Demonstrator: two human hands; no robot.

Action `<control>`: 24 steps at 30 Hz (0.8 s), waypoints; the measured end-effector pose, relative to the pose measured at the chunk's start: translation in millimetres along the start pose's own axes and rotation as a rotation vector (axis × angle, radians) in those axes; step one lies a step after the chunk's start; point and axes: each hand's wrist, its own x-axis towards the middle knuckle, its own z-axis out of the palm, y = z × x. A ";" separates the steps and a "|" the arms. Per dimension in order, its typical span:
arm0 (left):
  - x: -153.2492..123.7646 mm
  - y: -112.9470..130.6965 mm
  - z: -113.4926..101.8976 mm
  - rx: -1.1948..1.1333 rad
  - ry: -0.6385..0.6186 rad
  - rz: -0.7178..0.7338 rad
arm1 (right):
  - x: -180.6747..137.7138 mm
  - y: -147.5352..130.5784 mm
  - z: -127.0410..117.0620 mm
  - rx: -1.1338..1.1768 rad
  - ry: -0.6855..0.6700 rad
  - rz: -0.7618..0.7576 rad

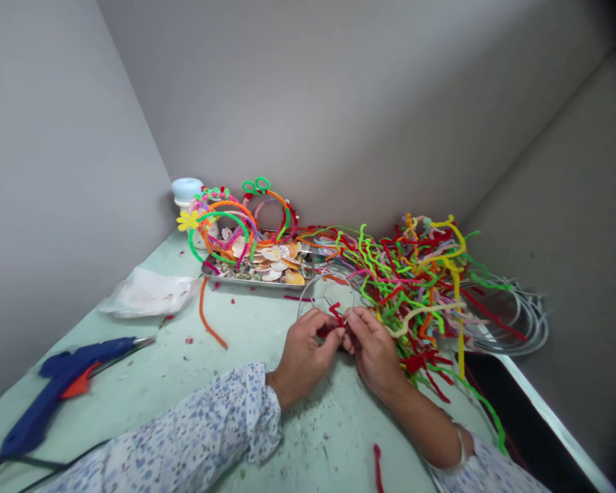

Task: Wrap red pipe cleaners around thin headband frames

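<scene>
My left hand [308, 349] is closed in a pinch on a short red pipe cleaner [335, 312], whose bent end sticks up between my hands. Thumb and fingers of my right hand [374, 349] are closed too, at the same red pipe cleaner and beside a thin grey wire hoop [300, 296]. The hoop arches up behind my fingers, and its lower ends are hidden by them. Close to my right hand lies a large tangled heap of coloured pipe cleaners [390, 267]. A loose red pipe cleaner piece [378, 465] lies near the front edge.
Finished pipe-cleaner headbands [246, 229] stand on a metal tray [257, 280] with shells. A blue glue gun [66, 373], a white plastic packet [148, 293] and an orange pipe cleaner [205, 318] lie left. Several wire hoops [531, 318] lie right, by a black panel [513, 404].
</scene>
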 end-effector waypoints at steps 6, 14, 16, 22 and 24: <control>-0.3 -0.1 -0.4 -0.007 -0.007 0.003 | -0.7 0.6 -0.7 0.013 -0.007 0.017; -2.0 5.3 -1.3 0.045 -0.017 0.034 | -1.4 -2.5 0.1 0.076 0.003 0.008; -2.4 4.4 -0.7 0.069 -0.021 0.036 | -1.1 -2.4 0.3 0.089 0.017 0.014; -3.1 1.0 1.4 0.096 -0.020 0.033 | 0.0 -1.1 0.6 0.106 0.036 0.033; -3.1 0.7 1.9 0.083 0.006 0.032 | 0.0 -1.0 0.7 0.104 0.030 0.026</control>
